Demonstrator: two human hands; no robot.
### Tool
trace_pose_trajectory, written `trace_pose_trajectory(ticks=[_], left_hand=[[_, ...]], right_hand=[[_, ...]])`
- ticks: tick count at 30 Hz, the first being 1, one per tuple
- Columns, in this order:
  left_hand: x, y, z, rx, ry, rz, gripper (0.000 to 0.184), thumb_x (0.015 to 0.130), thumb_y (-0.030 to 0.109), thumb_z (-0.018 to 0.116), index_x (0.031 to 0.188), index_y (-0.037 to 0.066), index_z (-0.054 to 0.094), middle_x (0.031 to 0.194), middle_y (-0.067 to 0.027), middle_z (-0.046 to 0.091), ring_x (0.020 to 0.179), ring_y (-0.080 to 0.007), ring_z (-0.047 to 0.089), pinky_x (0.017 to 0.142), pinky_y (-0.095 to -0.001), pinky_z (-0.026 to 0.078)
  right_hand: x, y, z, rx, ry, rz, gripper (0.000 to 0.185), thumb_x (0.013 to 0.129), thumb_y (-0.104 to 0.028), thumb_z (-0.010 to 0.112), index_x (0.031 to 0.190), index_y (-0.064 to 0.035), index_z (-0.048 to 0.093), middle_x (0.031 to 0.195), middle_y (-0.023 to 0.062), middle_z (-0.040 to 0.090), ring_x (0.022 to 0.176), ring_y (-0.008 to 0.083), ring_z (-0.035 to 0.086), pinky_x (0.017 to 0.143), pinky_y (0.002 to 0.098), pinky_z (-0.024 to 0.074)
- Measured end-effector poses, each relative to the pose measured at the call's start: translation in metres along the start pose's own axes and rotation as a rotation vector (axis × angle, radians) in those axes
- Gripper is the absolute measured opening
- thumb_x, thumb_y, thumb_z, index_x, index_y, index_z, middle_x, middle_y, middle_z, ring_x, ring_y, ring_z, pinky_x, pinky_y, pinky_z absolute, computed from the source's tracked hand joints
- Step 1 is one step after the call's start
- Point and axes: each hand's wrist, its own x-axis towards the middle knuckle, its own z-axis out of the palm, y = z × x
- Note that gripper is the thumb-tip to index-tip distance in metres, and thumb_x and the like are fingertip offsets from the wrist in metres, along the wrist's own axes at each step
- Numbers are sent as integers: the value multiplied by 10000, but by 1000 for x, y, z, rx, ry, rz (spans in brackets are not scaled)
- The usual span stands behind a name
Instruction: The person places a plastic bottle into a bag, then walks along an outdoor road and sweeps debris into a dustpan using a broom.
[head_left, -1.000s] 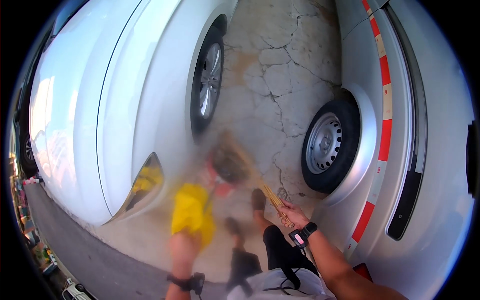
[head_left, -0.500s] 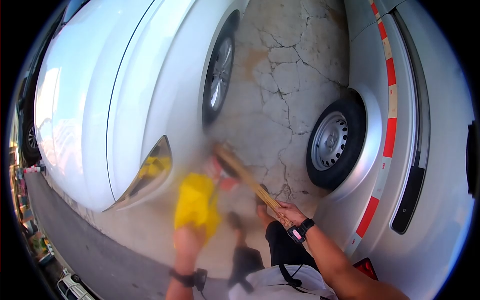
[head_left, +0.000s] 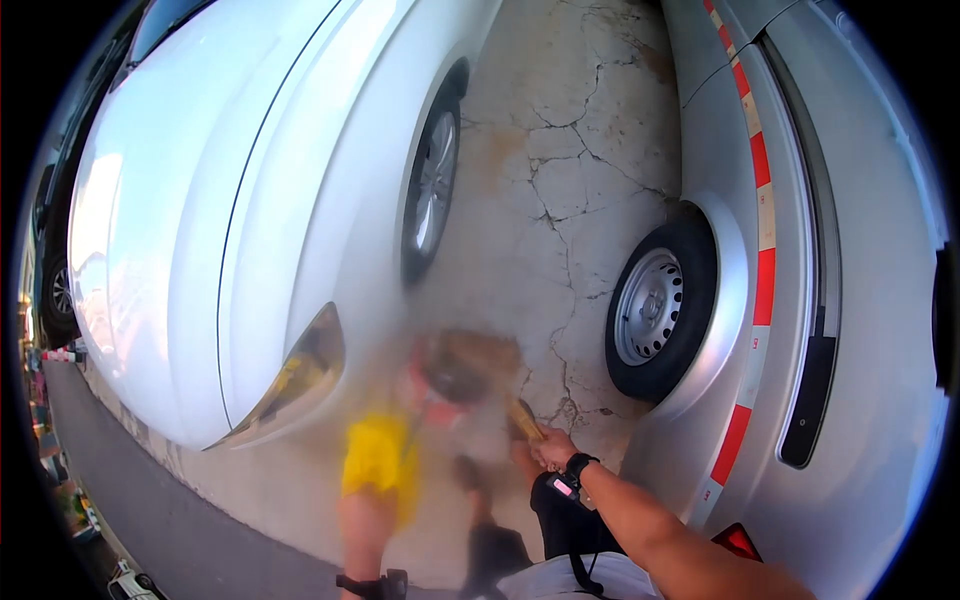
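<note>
My right hand, with a black watch at the wrist, is closed around the tan handle of a broom. The broom's brown head looks smeared, ahead of the hand above the concrete. Beside it is a blurred red and dark thing, perhaps a dustpan. My left hand is hazy at the lower middle, its fingers hidden by a bright yellow bag or cloth that it seems to grip. Whether the left hand also holds the red thing I cannot tell.
A white car stands on the left, its headlight close to my left hand. A silver van with a red-and-white strip stands on the right, its wheel near my right hand. Cracked concrete lies between them.
My right hand has moved slightly left and down. The broom, stretched out diagonally before, now appears foreshortened, with its head nearer to me. The left hand and yellow thing sit lower in view.
</note>
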Motion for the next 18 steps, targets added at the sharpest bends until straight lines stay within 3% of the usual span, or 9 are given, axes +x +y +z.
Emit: trace_pose_trajectory(ticks=[3,6,7,10,13,15,18], left_hand=[[-3,-5,-2,21,-14,-8,276,816,277,732,902,15,743,791,-224,699,750,-410,689,681,-464,557],[-2,-17,0,58,-74,-64,280,809,286,731,908,25,748,801,-214,707,765,-409,690,695,-464,557],[-4,-21,3,27,-64,-68,281,806,289,731,909,28,749,804,-212,708,770,-409,690,700,-463,557],[-1,-10,-6,-17,-47,-64,277,801,291,730,902,34,748,809,-207,711,784,-410,691,709,-460,557],[-2,-7,-5,-22,-22,-26,274,799,284,728,889,27,743,807,-207,710,787,-411,691,708,-460,556],[-2,-9,-1,-7,-23,-23,277,797,280,728,882,17,739,804,-206,709,786,-412,691,705,-460,556],[-1,-7,0,-5,-32,-38,287,793,279,730,871,2,732,795,-210,707,780,-413,691,699,-461,555]], right_hand=[[-57,-3,12,252,-42,27,336,957,-126,613,1291,-105,650,666,-23,529,498,79,462,413,269,369],[-83,-23,5,-84,86,-90,346,996,-155,552,1334,-134,628,760,33,657,601,155,599,540,344,496],[-76,-30,-1,-158,149,-193,382,993,-176,569,1373,-151,597,738,25,635,564,139,583,501,323,478],[-16,-65,-39,-400,315,-436,456,981,-225,596,1432,-171,549,683,25,604,495,120,575,441,302,466],[71,-127,-78,-624,477,-600,348,946,-218,594,1274,-105,623,705,115,660,518,218,637,506,366,518],[92,-186,-78,-690,484,-514,314,928,-200,587,1210,-68,633,739,163,681,565,265,662,570,385,540],[145,-177,-69,-950,447,-508,318,919,-179,574,1204,-50,630,772,187,691,596,285,676,601,392,546]])
